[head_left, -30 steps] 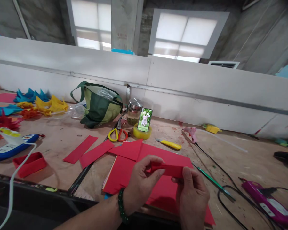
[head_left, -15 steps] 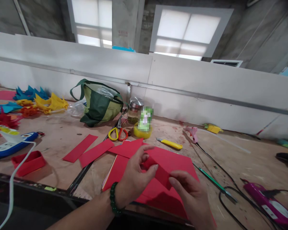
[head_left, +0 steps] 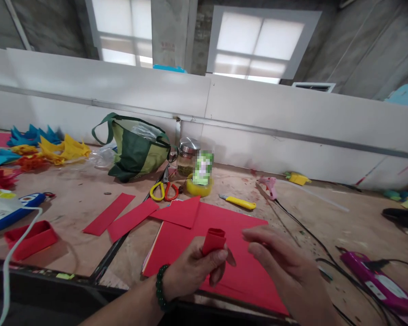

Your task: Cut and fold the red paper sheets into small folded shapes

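My left hand (head_left: 192, 269), with a green bead bracelet (head_left: 161, 287) at its wrist, grips a red paper strip (head_left: 213, 242) folded into a flattened roll. The roll stands upright between thumb and fingers, its layered end facing up. To the right, my right hand (head_left: 290, 267) is apart from the paper, fingers stretched and slightly bent, holding nothing. Beneath both hands lies a stack of red paper sheets (head_left: 238, 219), with a loose red piece (head_left: 182, 213) across its upper left corner. Two flat red strips (head_left: 109, 214) rest left of the stack.
Scissors (head_left: 164, 191), a yellow tape roll (head_left: 200, 187), a lidded jar (head_left: 187, 156) and a yellow utility knife (head_left: 237, 202) lie behind the stack. A pink glue gun (head_left: 268, 186) with its black cord and a purple power strip (head_left: 377, 283) are right. A red paper loop (head_left: 30, 240) sits left.
The red strip, earlier stretched between both hands, is now folded into a roll upright in my left hand. My right hand has let go and moved away. The view has shifted slightly right.
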Available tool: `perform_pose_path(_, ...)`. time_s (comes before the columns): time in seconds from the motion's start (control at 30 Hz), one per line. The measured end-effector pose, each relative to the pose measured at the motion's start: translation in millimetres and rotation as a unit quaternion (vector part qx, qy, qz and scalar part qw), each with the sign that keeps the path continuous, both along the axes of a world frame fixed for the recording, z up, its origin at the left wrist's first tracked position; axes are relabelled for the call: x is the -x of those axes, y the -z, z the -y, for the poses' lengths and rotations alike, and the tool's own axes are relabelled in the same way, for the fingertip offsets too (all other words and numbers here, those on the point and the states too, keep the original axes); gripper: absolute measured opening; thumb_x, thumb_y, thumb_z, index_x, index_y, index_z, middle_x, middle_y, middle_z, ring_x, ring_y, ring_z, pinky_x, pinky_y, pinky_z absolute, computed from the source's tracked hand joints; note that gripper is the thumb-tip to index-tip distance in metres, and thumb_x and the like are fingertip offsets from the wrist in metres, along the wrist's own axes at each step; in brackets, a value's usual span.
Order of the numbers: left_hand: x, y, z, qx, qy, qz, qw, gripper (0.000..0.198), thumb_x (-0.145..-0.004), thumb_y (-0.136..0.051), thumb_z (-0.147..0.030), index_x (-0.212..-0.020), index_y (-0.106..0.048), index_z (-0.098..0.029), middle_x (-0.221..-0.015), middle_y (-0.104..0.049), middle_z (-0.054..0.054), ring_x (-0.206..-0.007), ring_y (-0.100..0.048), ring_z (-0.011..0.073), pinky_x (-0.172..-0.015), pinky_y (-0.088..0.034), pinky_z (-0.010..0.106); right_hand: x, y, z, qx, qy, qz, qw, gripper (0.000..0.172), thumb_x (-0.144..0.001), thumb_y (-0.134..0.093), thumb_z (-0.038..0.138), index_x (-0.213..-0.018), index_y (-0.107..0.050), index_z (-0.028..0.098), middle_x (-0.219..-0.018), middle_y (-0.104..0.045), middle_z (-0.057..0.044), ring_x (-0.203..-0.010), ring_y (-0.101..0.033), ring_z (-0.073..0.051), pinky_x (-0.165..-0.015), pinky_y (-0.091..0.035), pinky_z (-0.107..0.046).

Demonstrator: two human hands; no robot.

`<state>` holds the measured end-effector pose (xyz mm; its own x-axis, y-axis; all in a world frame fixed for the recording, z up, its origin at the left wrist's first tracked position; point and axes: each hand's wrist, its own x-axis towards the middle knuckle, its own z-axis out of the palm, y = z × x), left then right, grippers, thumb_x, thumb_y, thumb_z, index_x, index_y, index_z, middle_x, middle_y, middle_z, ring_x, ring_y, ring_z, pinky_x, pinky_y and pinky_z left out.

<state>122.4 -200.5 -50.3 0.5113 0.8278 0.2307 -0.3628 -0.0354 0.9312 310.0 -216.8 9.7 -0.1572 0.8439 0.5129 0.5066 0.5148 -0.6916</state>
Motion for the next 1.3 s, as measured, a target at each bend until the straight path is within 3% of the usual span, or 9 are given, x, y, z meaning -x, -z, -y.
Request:
perform_pose_path(0.07,2,2.7,0,-0.009,0.054,-0.008,0.998,0.049,-0.086,-0.056,-0.057,-0.083,-0.067,-0.009,-0.048,-0.047,-0.003,-0.041,-0.042,0.0060,-0.042,-0.031,0.018,6,-14.4,-5,0.078,-0.063,0.011,0.995,0.019,-0.085,-0.062,0.032,-0.100,-0.072,0.024,-0.091,-0.073,-0.005,-0.080,-0.068,-0.019,-0.065,-0.055,-0.024)
perform_pose_path(0.17,2,5.2,0,0.001,0.106,-0.011,0.994,0.051,-0.084,-0.057,-0.059,-0.084,-0.067,-0.009,-0.048,-0.049,-0.003,-0.036,-0.041,0.0054,-0.037,-0.028,0.017,16,-25.6,-11,0.188,-0.149,-0.003,0.971,0.019,-0.088,-0.058,0.031,-0.099,-0.073,0.023,-0.082,-0.073,-0.003,-0.068,-0.066,-0.014,-0.059,-0.054,-0.022)
perform_pose_path(0.27,2,5.7,0,0.015,0.127,-0.007,0.992,0.051,-0.083,-0.060,-0.059,-0.085,-0.068,-0.009,-0.048,-0.049,-0.002,-0.035,-0.041,0.0050,-0.035,-0.029,0.016,18,-30.4,-15,0.234,-0.203,-0.017,0.951,0.019,-0.088,-0.058,0.027,-0.095,-0.074,0.021,-0.077,-0.072,-0.003,-0.063,-0.065,-0.012,-0.057,-0.052,-0.021)
perform_pose_path(0.43,4,3.6,0,0.038,0.135,-0.020,0.990,0.052,-0.079,-0.064,-0.059,-0.085,-0.070,-0.009,-0.049,-0.051,-0.002,-0.037,-0.044,0.0051,-0.035,-0.032,0.015,18,-33.0,-14,0.231,-0.193,0.023,0.953,0.019,-0.081,-0.059,0.014,-0.090,-0.075,0.019,-0.074,-0.071,-0.002,-0.061,-0.064,-0.012,-0.055,-0.049,-0.020)
perform_pose_path(0.63,3,1.2,0,0.065,0.115,-0.051,0.990,0.057,-0.078,-0.063,-0.062,-0.095,-0.071,-0.009,-0.050,-0.052,-0.002,-0.038,-0.044,0.0054,-0.036,-0.034,0.014,17,-29.7,-15,0.241,-0.145,0.067,0.957,0.018,-0.083,-0.056,0.015,-0.079,-0.073,0.017,-0.061,-0.067,0.000,-0.055,-0.058,-0.010,-0.050,-0.043,-0.019)
perform_pose_path(0.8,1,3.1,2,0.076,0.126,-0.066,0.987,0.057,-0.076,-0.064,-0.062,-0.094,-0.072,-0.009,-0.050,-0.054,-0.002,-0.039,-0.046,0.0053,-0.038,-0.036,0.014,14,-35.9,-21,0.213,-0.186,0.092,0.955,0.016,-0.086,-0.059,0.021,-0.085,-0.074,0.019,-0.070,-0.068,0.000,-0.059,-0.057,-0.009,-0.053,-0.041,-0.017)
perform_pose_path(0.97,-1,5.7,3,0.112,0.148,-0.074,0.980,0.058,-0.073,-0.067,-0.064,-0.091,-0.073,-0.009,-0.051,-0.054,-0.002,-0.039,-0.047,0.0053,-0.038,-0.037,0.014,11,-40.2,-28,0.241,-0.240,0.140,0.930,0.020,-0.089,-0.057,0.023,-0.078,-0.073,0.017,-0.067,-0.066,0.001,-0.060,-0.054,-0.008,-0.053,-0.039,-0.017)
perform_pose_path(1.3,-1,12.2,1,0.154,0.192,-0.014,0.969,0.056,-0.070,-0.072,-0.061,-0.091,-0.070,-0.009,-0.049,-0.056,-0.002,-0.037,-0.049,0.0058,-0.036,-0.039,0.014,14,-34.0,-28,0.224,-0.178,0.175,0.942,0.024,-0.088,-0.057,0.028,-0.070,-0.068,0.017,-0.062,-0.061,0.002,-0.055,-0.051,-0.008,-0.048,-0.035,-0.017)
